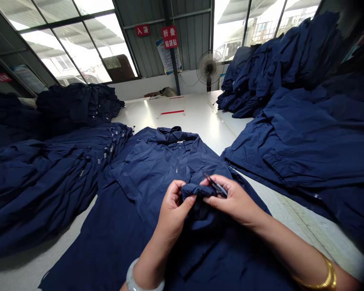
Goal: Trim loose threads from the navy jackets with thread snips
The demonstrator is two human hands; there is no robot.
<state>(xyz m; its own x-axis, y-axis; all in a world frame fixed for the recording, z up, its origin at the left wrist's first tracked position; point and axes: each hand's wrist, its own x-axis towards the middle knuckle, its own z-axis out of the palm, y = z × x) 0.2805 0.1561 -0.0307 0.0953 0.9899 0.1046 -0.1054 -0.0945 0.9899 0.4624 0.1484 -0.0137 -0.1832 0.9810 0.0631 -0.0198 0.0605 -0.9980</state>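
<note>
A navy blue jacket [148,173] lies spread out in front of me, its collar at the far end and a zipper running down from it. My left hand [176,206] pinches a bunched, gathered part of the jacket between thumb and fingers, lifted above the rest. In my right hand [230,198] is a small dark tool that looks like thread snips [216,186], its tip pointing up and left. The right thumb and fingertips are also at the bunched cloth. Whether the blades are apart is hard to see.
Several navy garments are piled on the left [48,169], with small white tags. More lie in a heap on the right [309,133] and a tall stack [269,72] behind. The white table [197,117] carries red tape strips [172,112]. A fan [210,68] stands beyond it.
</note>
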